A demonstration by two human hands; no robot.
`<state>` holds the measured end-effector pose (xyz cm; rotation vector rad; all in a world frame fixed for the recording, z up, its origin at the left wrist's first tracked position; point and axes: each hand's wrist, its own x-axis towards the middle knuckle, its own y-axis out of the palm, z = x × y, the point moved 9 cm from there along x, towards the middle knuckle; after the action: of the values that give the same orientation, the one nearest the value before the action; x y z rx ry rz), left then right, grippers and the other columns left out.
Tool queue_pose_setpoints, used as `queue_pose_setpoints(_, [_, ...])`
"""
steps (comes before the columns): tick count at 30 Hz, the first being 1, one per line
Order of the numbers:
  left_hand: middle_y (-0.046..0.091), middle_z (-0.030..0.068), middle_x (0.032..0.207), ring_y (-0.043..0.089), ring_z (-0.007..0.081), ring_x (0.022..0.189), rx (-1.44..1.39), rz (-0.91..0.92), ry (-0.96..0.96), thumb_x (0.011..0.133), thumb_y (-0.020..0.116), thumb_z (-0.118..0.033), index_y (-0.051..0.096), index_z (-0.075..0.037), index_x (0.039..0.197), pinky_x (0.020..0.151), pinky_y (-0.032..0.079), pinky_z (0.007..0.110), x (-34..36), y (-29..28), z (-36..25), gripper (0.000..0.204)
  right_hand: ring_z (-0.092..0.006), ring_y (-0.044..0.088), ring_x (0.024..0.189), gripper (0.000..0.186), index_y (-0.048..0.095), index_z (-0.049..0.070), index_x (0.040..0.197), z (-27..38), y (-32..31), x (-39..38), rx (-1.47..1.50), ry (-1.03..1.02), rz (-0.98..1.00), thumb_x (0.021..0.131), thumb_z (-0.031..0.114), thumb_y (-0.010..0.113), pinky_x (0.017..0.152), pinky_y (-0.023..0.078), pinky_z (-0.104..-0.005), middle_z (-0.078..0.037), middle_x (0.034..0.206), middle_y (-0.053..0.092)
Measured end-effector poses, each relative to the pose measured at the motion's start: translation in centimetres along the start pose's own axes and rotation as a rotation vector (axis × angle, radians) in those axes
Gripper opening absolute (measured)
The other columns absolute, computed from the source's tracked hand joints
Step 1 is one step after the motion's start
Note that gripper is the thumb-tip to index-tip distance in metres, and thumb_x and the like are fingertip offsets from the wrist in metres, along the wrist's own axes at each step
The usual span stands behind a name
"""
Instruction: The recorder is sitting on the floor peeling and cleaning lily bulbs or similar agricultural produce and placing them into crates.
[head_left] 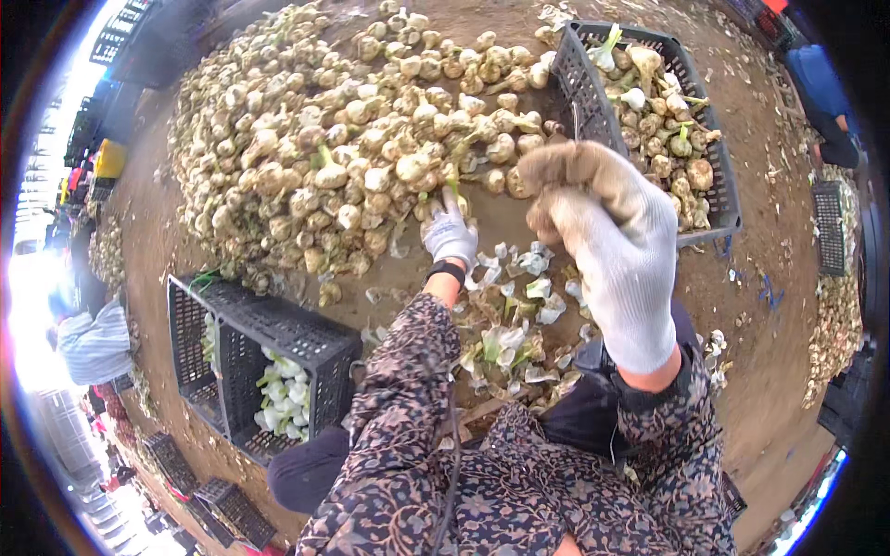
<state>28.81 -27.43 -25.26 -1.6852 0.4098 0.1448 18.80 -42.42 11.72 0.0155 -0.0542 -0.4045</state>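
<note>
A large heap of garlic bulbs (pixel 306 148), dirty and pale with some green stems, covers the ground ahead. My left hand (pixel 451 233), in a white glove, reaches to the near edge of this heap. Its fingers are stretched and apart, touching or nearly touching a bulb with a green stem (pixel 452 176). My right hand (pixel 616 241), gloved in white with brown-stained fingers, is raised closer to me at the right. Its fingers are curled closed; a thin dark tip (pixel 576 120) shows above them, but what they grip is mostly hidden.
A black crate (pixel 728 185) holding untrimmed garlic stands at the far right. Near left, another black crate (pixel 324 324) contains cleaned white bulbs (pixel 285 394). Peeled skins and stem pieces (pixel 505 343) litter the ground before me. Another person's striped sleeve (pixel 95 345) shows at the left.
</note>
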Motion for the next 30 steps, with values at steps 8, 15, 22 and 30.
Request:
queue_pose_setpoints(8, [0.053, 0.0212, 0.137, 0.066, 0.0353, 0.105, -0.375, -0.06, 0.099, 0.079, 0.078, -0.025, 0.04, -0.018, 0.145, 0.088, 0.054, 0.046, 3.1, 0.6, 0.1, 0.076, -0.0048, 0.059, 0.07, 0.028, 0.066, -0.005, 0.112, -1.8, -0.5, 0.3, 0.033, 0.066, 0.066, 0.091, -0.004, 0.048, 0.064, 0.047, -0.0184, -0.004, 0.087, 0.065])
queue_pose_setpoints(15, [0.061, 0.0112, 0.122, 0.065, 0.0232, 0.102, -2.112, 0.136, 0.109, 0.077, 0.074, 0.002, 0.038, -0.01, 0.144, 0.076, 0.057, 0.032, -13.9, -10.0, 3.9, 0.077, -0.0355, 0.068, 0.098, 0.043, 0.055, -0.003, 0.132, -4.5, 4.6, -2.3, -0.352, -0.076, 0.427, 0.089, 0.006, 0.053, 0.081, 0.053, -0.0387, -0.022, 0.108, 0.069])
queue_pose_setpoints(22, [0.057, 0.0107, 0.119, 0.06, 0.0208, 0.101, -1.681, -0.204, 0.112, 0.076, 0.076, -0.006, 0.042, -0.004, 0.138, 0.084, 0.053, 0.031, -28.5, -18.3, 10.2, 0.07, -0.0148, 0.062, 0.055, 0.035, 0.063, 0.001, 0.124, -8.9, 14.0, -12.9, 0.0, 0.517, 0.987, 0.093, 0.015, 0.055, 0.049, 0.048, -0.027, -0.007, 0.071, 0.067])
queue_pose_setpoints(30, [0.056, 0.0193, 0.119, 0.058, 0.0371, 0.109, -0.791, -0.85, 0.212, 0.067, 0.073, -0.001, 0.05, -0.003, 0.13, 0.093, 0.049, 0.042, -35.6, -24.5, 14.1, 0.067, -0.0044, 0.046, 0.045, 0.024, 0.068, 0.004, 0.112, -5.3, 19.5, -18.3, 0.065, 0.448, 0.849, 0.095, 0.013, 0.053, 0.04, 0.035, -0.0212, 0.001, 0.06, 0.056])
